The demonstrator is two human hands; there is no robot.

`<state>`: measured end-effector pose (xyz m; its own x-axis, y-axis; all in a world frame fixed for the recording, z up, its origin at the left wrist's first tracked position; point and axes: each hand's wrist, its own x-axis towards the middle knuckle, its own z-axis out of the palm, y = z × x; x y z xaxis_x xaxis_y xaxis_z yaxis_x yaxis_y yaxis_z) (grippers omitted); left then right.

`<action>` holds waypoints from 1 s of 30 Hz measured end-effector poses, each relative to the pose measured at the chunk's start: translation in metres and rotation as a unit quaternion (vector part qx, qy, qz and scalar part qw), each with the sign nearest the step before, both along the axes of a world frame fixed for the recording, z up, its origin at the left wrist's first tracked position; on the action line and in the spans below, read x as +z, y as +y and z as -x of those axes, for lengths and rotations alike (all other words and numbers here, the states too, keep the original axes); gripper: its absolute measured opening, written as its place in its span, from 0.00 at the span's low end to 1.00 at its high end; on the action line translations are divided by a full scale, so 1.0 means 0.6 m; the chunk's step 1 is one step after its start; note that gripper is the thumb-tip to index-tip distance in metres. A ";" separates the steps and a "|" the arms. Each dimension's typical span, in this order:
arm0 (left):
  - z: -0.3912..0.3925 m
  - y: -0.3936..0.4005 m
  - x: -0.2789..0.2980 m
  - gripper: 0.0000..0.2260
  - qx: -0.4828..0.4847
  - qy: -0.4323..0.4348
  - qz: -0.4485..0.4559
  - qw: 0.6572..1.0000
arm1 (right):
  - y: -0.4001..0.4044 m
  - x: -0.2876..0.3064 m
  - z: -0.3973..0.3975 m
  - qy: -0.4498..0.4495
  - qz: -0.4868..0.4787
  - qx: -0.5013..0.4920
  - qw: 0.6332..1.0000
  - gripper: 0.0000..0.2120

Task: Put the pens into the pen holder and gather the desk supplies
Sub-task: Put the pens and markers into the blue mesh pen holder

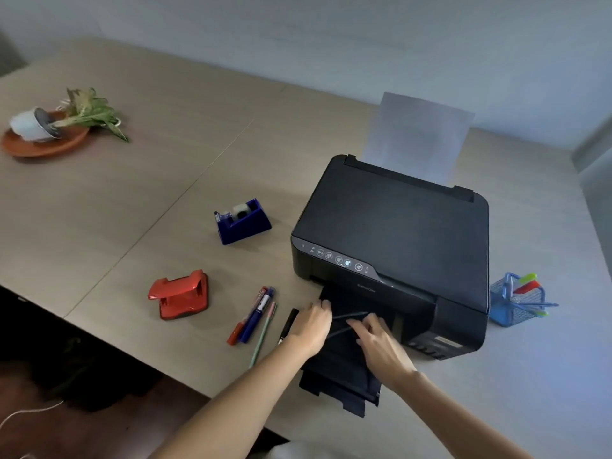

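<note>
Both my hands rest on the black output tray of the printer. Two thin dark pens lie across that tray between them. My left hand is palm down at the tray's left edge with its fingers spread, holding nothing. The fingertips of my right hand touch the nearer dark pen; a grip is not visible. On the desk to the left lie a black pen, a pale green pencil and red and blue markers. The blue mesh pen holder, with several highlighters inside, stands right of the printer.
The black printer with paper in its rear feed fills the desk's middle right. A red hole punch and a blue tape dispenser sit left of it. A tipped-over potted plant lies on an orange saucer at far left.
</note>
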<state>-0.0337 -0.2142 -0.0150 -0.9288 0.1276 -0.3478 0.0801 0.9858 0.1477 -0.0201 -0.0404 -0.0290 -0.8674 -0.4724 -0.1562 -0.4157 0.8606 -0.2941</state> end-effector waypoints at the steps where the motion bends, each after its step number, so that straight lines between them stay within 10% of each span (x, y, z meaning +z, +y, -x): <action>1: -0.005 -0.006 0.004 0.20 0.012 -0.006 -0.019 1.000 | -0.005 -0.002 0.003 0.001 -0.014 -0.009 1.000 0.20; 12: -0.071 -0.219 -0.031 0.09 0.338 0.095 -0.227 0.908 | -0.056 0.004 -0.001 -0.049 0.002 -0.055 0.997 0.06; 22: -0.080 -0.289 -0.093 0.07 0.228 -0.004 -0.108 0.968 | -0.117 0.053 -0.014 -0.038 0.270 -0.193 0.943 0.09; 30: -0.053 -0.264 0.056 0.07 0.240 0.113 -0.269 0.926 | -0.046 0.157 -0.002 0.071 0.460 -0.275 0.841 0.14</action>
<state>-0.0020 -0.3725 0.0184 -0.9647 -0.2205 -0.1442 -0.2598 0.7048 0.6602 -0.0186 -0.0681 0.0649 -0.9732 0.1431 0.1798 -0.1158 0.3702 -0.9217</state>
